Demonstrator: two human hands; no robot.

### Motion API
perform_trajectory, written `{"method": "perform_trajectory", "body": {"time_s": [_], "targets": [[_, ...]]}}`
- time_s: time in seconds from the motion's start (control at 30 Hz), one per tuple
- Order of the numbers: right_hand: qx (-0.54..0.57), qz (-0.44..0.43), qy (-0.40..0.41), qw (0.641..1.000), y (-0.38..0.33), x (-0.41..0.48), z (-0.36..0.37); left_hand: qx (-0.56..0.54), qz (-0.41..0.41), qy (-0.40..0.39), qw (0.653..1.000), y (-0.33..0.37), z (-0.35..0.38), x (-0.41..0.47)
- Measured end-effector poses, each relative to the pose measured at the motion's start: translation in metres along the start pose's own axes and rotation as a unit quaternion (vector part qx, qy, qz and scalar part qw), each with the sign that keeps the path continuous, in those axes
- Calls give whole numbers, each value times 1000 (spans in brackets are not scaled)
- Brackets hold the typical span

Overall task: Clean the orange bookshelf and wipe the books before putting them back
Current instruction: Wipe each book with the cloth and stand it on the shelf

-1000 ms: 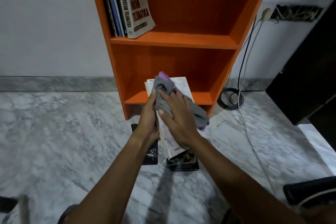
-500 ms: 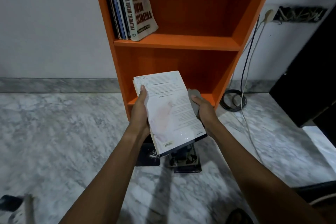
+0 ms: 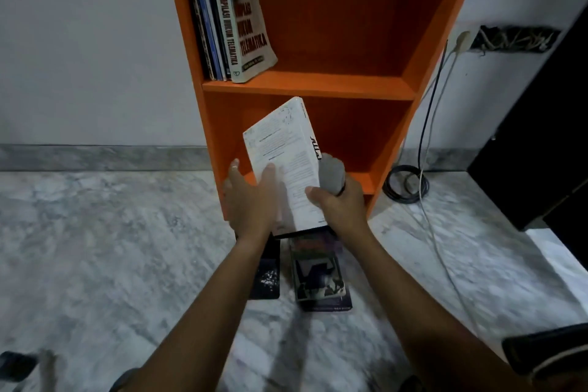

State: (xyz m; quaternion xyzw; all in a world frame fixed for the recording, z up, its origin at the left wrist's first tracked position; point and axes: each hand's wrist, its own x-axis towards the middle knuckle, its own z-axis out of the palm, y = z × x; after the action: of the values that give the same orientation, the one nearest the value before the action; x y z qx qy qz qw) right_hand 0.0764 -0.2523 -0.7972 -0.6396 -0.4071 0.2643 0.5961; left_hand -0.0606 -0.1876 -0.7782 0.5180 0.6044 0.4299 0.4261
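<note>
The orange bookshelf [image 3: 318,86] stands against the wall with several books [image 3: 229,19] leaning at the left of its upper shelf. In front of the lower shelf, a white book [image 3: 283,153] is tilted with its spine to the right. My right hand [image 3: 337,204] grips its lower right side and also holds a bunched grey cloth [image 3: 331,173]. My left hand [image 3: 251,197] is at the book's left edge with fingers spread, thumb on the cover. Two dark books [image 3: 318,270] lie flat on the floor under my hands.
Marble floor [image 3: 95,248] spreads all around. Cables [image 3: 426,124] run down from a wall plug to a coil [image 3: 405,183] right of the shelf. A black cabinet [image 3: 541,137] stands at the far right. A dark object [image 3: 16,364] sits at the bottom left.
A second ago my right hand wiped the cover with the cloth. The book then turned flat, and now it is raised and rotated spine-right, with my left hand loosening from its edge.
</note>
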Motion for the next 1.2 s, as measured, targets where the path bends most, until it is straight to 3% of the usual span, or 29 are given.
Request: {"method": "perform_trajectory", "body": {"time_s": [0.03, 0.1, 0.17, 0.23, 0.3, 0.37, 0.47, 0.63, 0.8, 0.93, 1.0, 1.1, 1.2], "targets": [[-34, -38, 27, 998, 1, -4, 8, -48, 7, -56, 997, 6, 7, -7], [-90, -113, 41, 989, 6, -13, 19, -208, -48, -180, 960, 19, 18, -14], [-162, -190, 25, 968, 12, -20, 27, -276, -113, -180, 937, 30, 12, -8], [-195, -239, -12, 951, 16, -25, 32, -328, -129, -155, 923, 26, 3, 10], [-152, -235, -80, 957, 14, -28, 34, -384, -130, -177, 897, 19, -6, 17], [-100, -153, -130, 974, 20, -20, 34, -397, -108, -216, 886, 17, -14, 17], [-57, -33, -81, 995, 19, -1, 30, -378, -66, -253, 888, 25, -20, 16], [69, -7, -28, 997, -37, 41, 6, -385, -48, -312, 867, 61, -36, 18], [177, 40, -11, 983, -84, 74, -5, -302, 6, -327, 895, 115, -50, 39], [230, 3, 33, 973, -116, 99, -9, -100, 115, -253, 955, 147, -57, 59], [229, -13, 47, 972, -133, 117, -10, -39, 174, -256, 950, 145, -61, 74], [205, -30, 42, 977, -156, 148, -11, -47, 225, -271, 935, 151, -60, 92], [167, -48, 51, 983, -167, 176, -2, -84, 253, -178, 947, 168, -50, 107]]}}
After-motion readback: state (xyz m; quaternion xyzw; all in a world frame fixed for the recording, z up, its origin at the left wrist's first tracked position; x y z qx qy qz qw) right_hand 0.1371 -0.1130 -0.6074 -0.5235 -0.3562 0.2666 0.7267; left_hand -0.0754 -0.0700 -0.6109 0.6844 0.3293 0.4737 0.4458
